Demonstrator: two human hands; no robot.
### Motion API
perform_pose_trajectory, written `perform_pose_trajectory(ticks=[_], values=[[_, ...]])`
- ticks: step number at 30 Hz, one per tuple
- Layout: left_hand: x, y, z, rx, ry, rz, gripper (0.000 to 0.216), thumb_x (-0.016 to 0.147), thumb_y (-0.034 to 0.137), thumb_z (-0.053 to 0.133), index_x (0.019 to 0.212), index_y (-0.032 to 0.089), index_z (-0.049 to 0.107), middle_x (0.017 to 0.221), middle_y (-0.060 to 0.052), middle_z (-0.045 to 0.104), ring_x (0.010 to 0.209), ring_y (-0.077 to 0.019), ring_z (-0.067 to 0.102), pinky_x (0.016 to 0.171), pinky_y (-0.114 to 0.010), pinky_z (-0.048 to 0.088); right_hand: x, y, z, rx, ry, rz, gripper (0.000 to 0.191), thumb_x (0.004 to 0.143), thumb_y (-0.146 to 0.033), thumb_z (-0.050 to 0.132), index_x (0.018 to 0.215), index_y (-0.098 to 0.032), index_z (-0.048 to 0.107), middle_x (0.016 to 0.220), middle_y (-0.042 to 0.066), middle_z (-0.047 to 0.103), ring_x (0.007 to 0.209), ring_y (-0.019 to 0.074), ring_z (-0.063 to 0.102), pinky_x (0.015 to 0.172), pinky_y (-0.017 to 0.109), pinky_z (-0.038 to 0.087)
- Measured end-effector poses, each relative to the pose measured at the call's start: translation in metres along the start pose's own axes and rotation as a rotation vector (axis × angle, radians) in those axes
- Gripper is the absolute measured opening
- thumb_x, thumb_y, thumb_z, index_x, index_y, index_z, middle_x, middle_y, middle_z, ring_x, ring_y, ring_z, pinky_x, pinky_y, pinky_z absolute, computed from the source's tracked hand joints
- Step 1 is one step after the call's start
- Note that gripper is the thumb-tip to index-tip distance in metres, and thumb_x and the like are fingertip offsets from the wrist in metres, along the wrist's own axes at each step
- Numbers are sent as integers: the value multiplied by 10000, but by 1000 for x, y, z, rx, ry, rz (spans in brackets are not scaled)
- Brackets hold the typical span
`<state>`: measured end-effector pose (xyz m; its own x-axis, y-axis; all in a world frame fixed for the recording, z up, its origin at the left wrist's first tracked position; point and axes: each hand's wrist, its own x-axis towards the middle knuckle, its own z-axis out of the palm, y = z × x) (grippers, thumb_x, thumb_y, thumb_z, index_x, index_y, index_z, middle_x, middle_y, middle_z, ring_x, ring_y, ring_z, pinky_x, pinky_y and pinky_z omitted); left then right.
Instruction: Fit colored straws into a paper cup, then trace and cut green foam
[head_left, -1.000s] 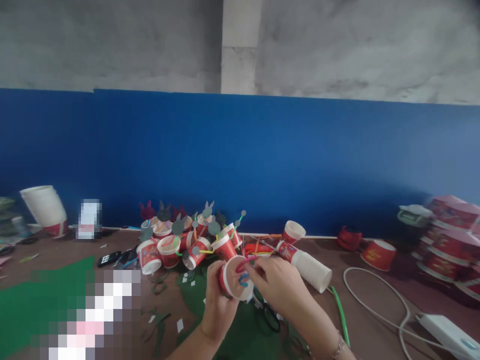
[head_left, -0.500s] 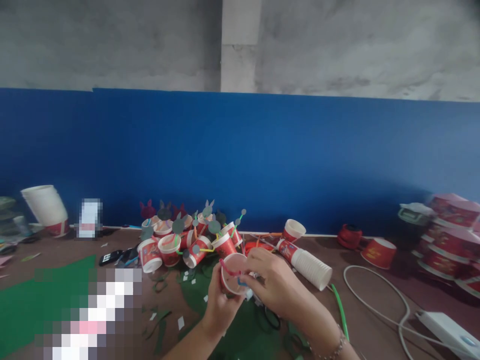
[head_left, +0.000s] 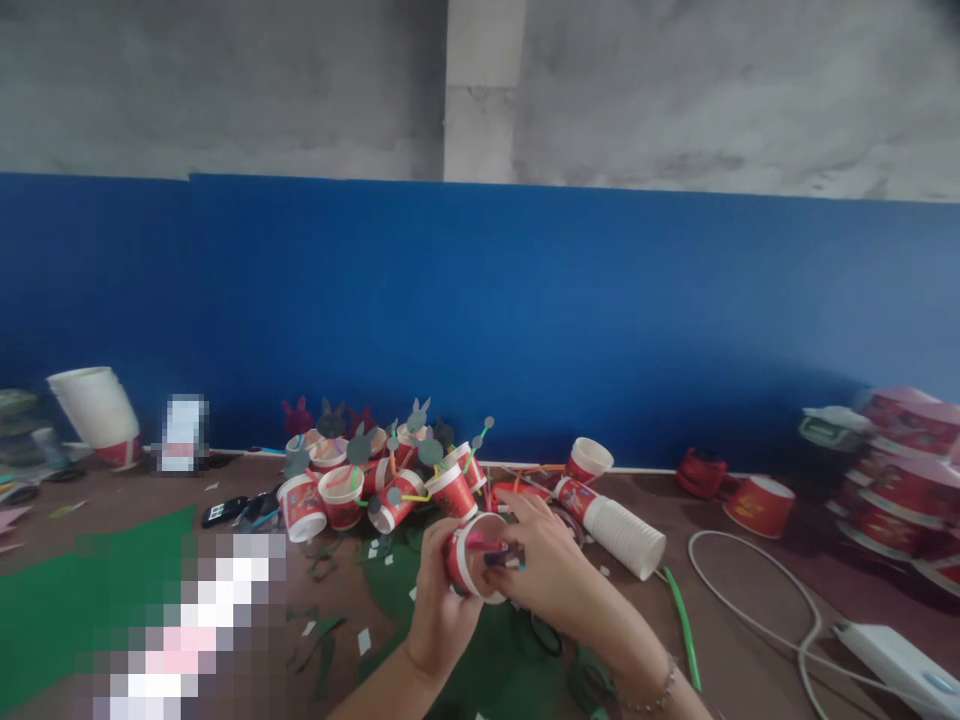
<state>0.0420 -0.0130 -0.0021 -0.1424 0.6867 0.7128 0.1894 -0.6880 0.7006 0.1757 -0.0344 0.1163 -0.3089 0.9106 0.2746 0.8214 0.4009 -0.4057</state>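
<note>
My left hand (head_left: 444,610) is wrapped round a red paper cup (head_left: 463,572), tilted so that its open mouth faces right and toward me. My right hand (head_left: 547,545) is at the cup's mouth, its fingertips closed on a straw (head_left: 504,560) with pink and blue parts; the fingers are partly blurred and hide some of it. Just beyond my hands stand and lie several red paper cups (head_left: 341,497) fitted with coloured bendy straws and paper animal shapes (head_left: 360,445).
A nested stack of paper cups (head_left: 622,535) lies right of my hands, near an upright cup (head_left: 589,458). Green paper and scraps (head_left: 364,640) litter the brown table. A white cable (head_left: 780,560) and a power strip (head_left: 900,665) lie at right, with red tubs (head_left: 892,500) stacked behind.
The cup in my left hand has turned, its mouth now facing more to the right. My right hand has shifted slightly, its fingers reaching across the cup's mouth.
</note>
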Motion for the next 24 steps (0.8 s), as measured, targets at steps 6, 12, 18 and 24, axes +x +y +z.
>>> perform_pose_trajectory(ticks=[6, 12, 18, 24], values=[[0, 2, 2, -36, -30, -59, 485, 713, 122, 653, 1137, 212, 435, 1068, -79, 543, 960, -228, 578, 855, -376, 467, 3, -5, 6, -39, -9, 10, 253, 656, -126, 560, 843, -218, 705, 1337, 65, 474, 1191, 284, 404, 950, 411, 318], [3, 6, 2, -76, -37, -111, 457, 691, 146, 672, 1096, 207, 468, 1007, -57, 592, 891, -215, 609, 801, -356, 489, 5, -5, 9, 24, 24, -3, 311, 668, -94, 534, 886, -250, 693, 1225, 53, 533, 1069, 252, 484, 892, 394, 345], [2, 10, 4, -181, -137, -164, 459, 678, 144, 670, 1094, 199, 483, 1019, -60, 602, 920, -224, 610, 833, -362, 495, 3, -3, 5, -2, 0, 12, 242, 655, -128, 591, 810, -274, 706, 951, 53, 624, 953, 283, 544, 796, 411, 394], [-1, 11, 4, -340, -229, -266, 592, 675, 149, 662, 1204, 224, 407, 1114, -92, 595, 1012, -255, 597, 861, -387, 510, 4, -4, -8, 216, 260, 52, 171, 741, -300, 615, 875, -215, 678, 1042, 73, 619, 983, 241, 563, 871, 385, 423]])
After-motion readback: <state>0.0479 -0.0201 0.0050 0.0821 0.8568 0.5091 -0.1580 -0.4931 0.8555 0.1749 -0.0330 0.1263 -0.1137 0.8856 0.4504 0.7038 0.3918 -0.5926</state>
